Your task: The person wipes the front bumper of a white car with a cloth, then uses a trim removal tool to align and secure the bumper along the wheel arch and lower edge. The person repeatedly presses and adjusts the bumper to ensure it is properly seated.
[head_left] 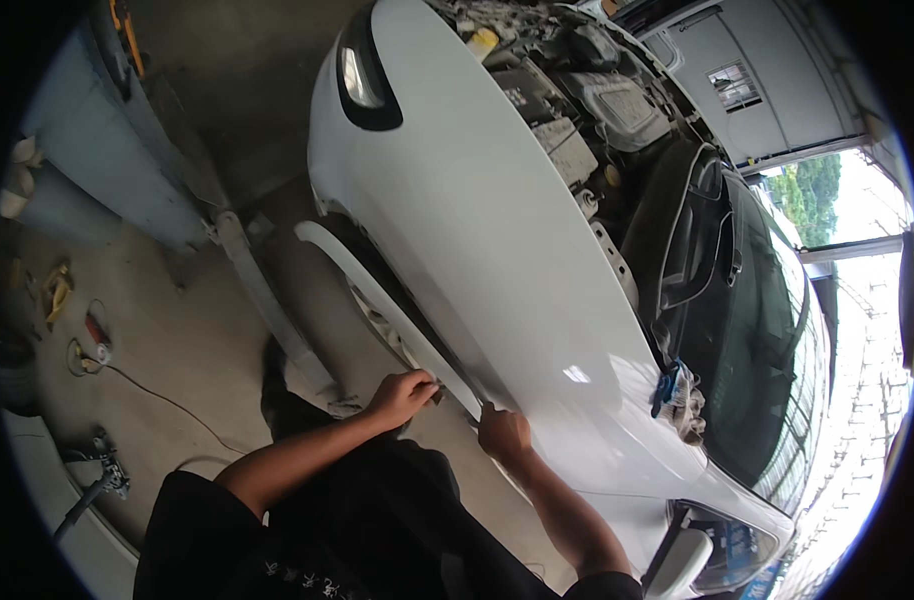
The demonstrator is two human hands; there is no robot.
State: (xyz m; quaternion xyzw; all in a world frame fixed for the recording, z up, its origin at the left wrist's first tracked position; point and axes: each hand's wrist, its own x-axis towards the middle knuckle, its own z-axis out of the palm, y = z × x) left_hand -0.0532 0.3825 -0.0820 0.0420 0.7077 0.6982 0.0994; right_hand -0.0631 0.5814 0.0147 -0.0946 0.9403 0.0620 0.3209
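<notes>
A white car's front fender (457,200) fills the middle of the view. Along its wheel opening runs a curved white wheel arch trim (392,305), its far end standing away from the body with a dark gap between. My left hand (402,397) is closed at the trim's outer edge, and a small dark piece shows by its fingertips. Close to the right, my right hand (505,432) is closed where the trim's near end meets the fender. Its fingertips are hidden behind the edge.
The engine bay (587,100) lies uncovered beyond the fender. A crumpled cloth with a blue item (682,403) rests by the windshield base. A side mirror (682,562) juts out at lower right. Left of me are a metal lift arm (267,290) and a corded tool (99,345) on the floor.
</notes>
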